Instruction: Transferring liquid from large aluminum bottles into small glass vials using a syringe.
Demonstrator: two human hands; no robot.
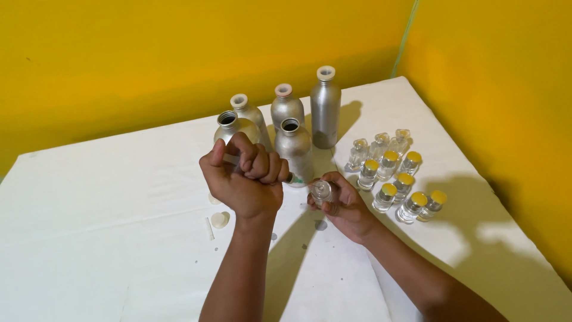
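**Syringe held over a small glass vial**

The left hand is closed in a fist around a slim clear syringe, its tip reaching right toward a small clear glass vial. The right hand pinches that vial between its fingers, just above the white worktop, near the middle of the scene.

Five silver metal bottles stand close behind the hands, two of them uncapped. To the right sits a cluster of small vials, some with yellow caps.

Risks, as I judge them: the vial is held in the air by fingertips alone, so a push from the syringe could tip or drop it. The open bottles stand just behind the left knuckles and could be knocked over. Dark spots on the worktop suggest drips.

The syringe's barrel is mostly hidden inside the fist, and its tip is hard to make out. Whether the vial holds liquid cannot be told. A few small white pieces lie near the left wrist; their kind is unclear.
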